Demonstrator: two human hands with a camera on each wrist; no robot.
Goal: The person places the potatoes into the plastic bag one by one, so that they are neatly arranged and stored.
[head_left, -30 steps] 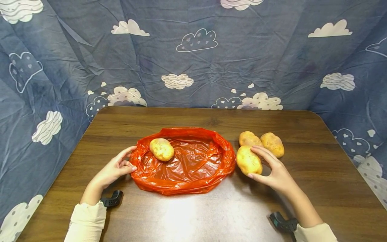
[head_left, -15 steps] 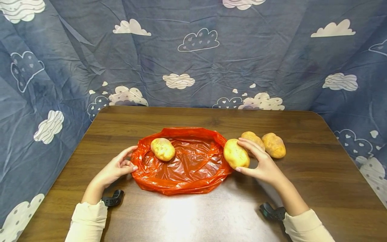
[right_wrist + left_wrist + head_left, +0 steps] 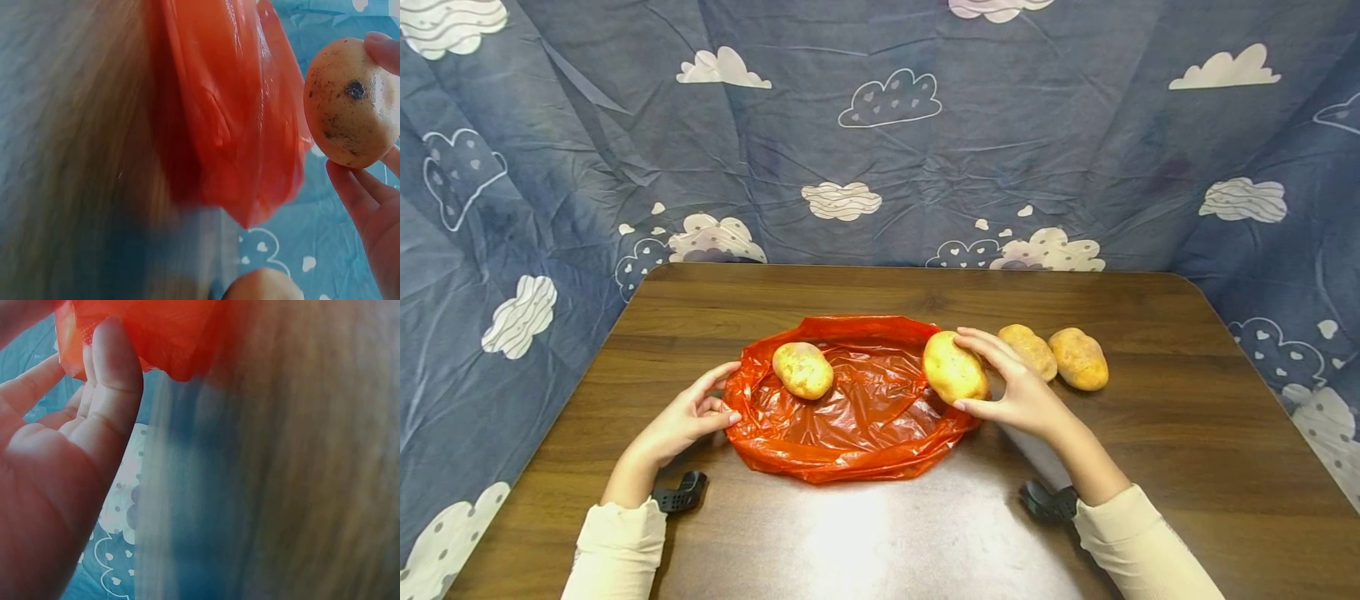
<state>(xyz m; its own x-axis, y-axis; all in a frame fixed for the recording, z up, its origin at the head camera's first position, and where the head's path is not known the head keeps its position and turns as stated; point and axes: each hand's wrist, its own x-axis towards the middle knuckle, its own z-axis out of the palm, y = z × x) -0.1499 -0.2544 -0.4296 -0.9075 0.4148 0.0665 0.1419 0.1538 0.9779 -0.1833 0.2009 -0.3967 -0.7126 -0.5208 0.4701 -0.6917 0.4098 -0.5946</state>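
Note:
A red plastic bag [image 3: 842,463] lies spread on the table with its mouth open upward and its rim rolled out. One potato [image 3: 802,371] rests inside, toward the left. My left hand [image 3: 676,423] pinches the bag's left edge between thumb and fingers; in the left wrist view the thumb [image 3: 117,359] overlaps the red film. Over the bag's right rim, my right hand [image 3: 1024,398] grips another potato [image 3: 953,368] with the thumb below and fingers above. The right wrist view shows dark spots on this held potato [image 3: 350,103], beside the bag's outer wall [image 3: 231,119].
Two more potatoes, one nearer the bag [image 3: 1028,353] and one farther right [image 3: 1078,360], lie on the brown wooden table [image 3: 1180,400]. A grey-blue cloth with clouds [image 3: 895,167] hangs behind the table's back edge. Both wrists wear black camera mounts.
My right hand has carried its potato leftward, from beside the two loose potatoes to over the bag's right rim. The left hand and the potato in the bag have stayed put.

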